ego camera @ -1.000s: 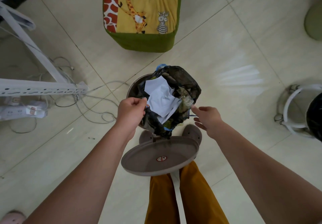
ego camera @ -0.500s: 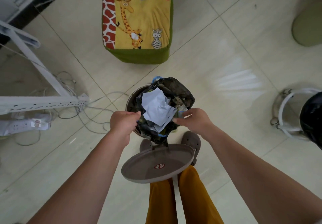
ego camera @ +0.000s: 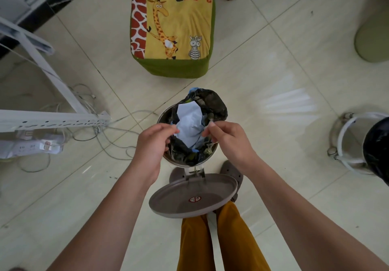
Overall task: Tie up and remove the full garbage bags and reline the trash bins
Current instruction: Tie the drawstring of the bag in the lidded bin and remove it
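Observation:
A round metal trash bin (ego camera: 166,116) stands on the tiled floor in front of my feet, its brown lid (ego camera: 193,197) flipped open toward me. A dark garbage bag (ego camera: 212,104) bulges out of the bin, with crumpled white paper (ego camera: 189,119) showing on top. My left hand (ego camera: 153,142) pinches the bag's left edge. My right hand (ego camera: 227,140) pinches the right edge. The two hands sit close together over the bag's mouth.
A giraffe-print cushion stool (ego camera: 174,28) sits beyond the bin. White rack legs (ego camera: 52,119), a power strip (ego camera: 31,146) and loose cables (ego camera: 109,138) lie at left. A second white bin frame (ego camera: 347,136) with a black bag (ego camera: 376,144) stands at right.
Both hands have drawn the bag's edges inward, so the bag's mouth is narrower. The view has tilted so more of the stool shows.

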